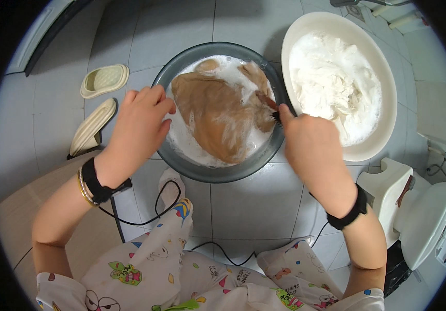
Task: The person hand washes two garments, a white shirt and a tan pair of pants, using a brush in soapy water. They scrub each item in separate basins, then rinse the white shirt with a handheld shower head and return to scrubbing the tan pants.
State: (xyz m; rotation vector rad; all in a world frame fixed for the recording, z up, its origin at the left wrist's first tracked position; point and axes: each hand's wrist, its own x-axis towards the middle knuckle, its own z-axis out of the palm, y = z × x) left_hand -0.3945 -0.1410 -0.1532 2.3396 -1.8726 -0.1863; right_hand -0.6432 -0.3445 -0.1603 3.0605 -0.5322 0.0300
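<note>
A grey round basin [217, 178] in front of me holds sudsy water and a soaked brown cloth [215, 112]. My right hand [312, 140] grips a brush [268, 102] with a reddish-brown body and dark bristles at the basin's right side. The brush lies against the cloth, and part of it is hidden by my fingers. Over the left rim is my left hand [141, 120], its fingers bent and the thumb apart from the index finger. Nothing shows between them; whether the fingertips touch the rim is hidden.
A cream oval tub [388, 105] with white fabric [335, 85] in suds stands beside the basin. Pale slippers [104, 81] lie at left. A white stool [388, 182], another brush [404, 191] and a toilet [429, 225] are at right. A black cable [137, 224] hangs from my left wrist.
</note>
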